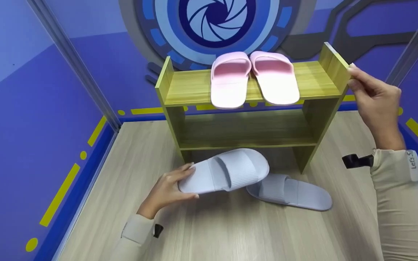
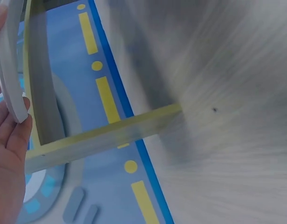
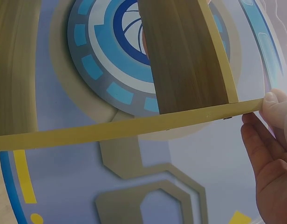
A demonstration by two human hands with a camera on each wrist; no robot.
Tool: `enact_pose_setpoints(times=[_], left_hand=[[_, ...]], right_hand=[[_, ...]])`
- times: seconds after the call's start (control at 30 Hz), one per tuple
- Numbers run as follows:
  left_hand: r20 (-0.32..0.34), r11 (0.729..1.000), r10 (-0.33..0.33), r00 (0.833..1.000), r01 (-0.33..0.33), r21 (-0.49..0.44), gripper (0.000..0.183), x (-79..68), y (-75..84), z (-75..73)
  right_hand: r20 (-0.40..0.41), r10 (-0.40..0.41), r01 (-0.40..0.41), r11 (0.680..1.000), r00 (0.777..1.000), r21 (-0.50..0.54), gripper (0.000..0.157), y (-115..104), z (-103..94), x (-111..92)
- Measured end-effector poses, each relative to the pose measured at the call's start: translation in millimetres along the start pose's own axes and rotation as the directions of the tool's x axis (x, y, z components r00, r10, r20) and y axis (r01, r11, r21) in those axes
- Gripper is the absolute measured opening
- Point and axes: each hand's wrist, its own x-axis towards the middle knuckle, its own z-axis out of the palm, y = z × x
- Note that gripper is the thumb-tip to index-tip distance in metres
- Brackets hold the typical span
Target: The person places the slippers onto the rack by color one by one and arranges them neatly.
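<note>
My left hand [image 1: 169, 186] grips a light grey slide slipper [image 1: 243, 168] by its heel end, thumb on one edge and fingers along the other. The slipper is raised in front of the wooden shoe rack [image 1: 245, 145], its toe pointing right. In the left wrist view the slipper [image 2: 12, 65] appears edge-on in the hand [image 2: 10, 149]. My right hand [image 1: 379, 98] pinches the edge of the rack's right side panel near its top; the right wrist view shows thumb and fingers either side of that panel [image 3: 134, 126]. A second grey slipper [image 1: 307, 194] lies on the floor, its toe partly hidden.
Two pink slippers [image 1: 229, 87] stand side by side on the rack's top shelf [image 1: 191, 87], heels overhanging its front edge. Below it is a middle shelf [image 1: 245, 127]. Blue printed wall panels [image 1: 96, 72] enclose the wood-look floor [image 1: 129, 152] at the back and sides.
</note>
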Motion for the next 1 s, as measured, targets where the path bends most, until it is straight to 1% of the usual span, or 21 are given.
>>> enact_pose_setpoints(times=[0.27,0.53,0.67,0.77,0.83,1.0], left_hand=[[-0.079,1.000,-0.021,0.997,0.022,0.009,0.078,7.4,5.3,5.2],[-0.176,0.999,0.010,0.984,-0.001,0.051,0.077,18.2,9.7,13.0],[-0.218,0.998,-0.012,0.976,0.024,0.054,0.077,24.8,13.4,16.8],[-0.243,0.997,-0.038,0.969,0.052,0.052,0.076,29.4,15.9,20.1],[-0.259,0.996,-0.053,0.964,0.071,0.060,0.076,32.2,17.2,22.5],[-0.301,0.991,-0.073,0.951,0.104,0.090,0.076,39.9,18.5,29.2]], right_hand=[[0.001,0.000,0.000,1.000,1.000,0.025,0.027,-4,0.1,-1],[0.007,0.019,-0.020,1.000,1.000,0.020,0.026,-5,-1.8,-1],[0.005,0.032,-0.032,0.999,0.999,0.040,0.026,-5,-2.1,-1],[0.002,0.025,-0.025,0.999,1.000,0.032,0.026,-4,-0.9,0],[-0.001,0.018,-0.018,1.000,1.000,0.020,0.027,-3,0.0,0],[-0.001,0.036,-0.036,0.998,0.999,0.043,0.025,-2,-0.7,0]])
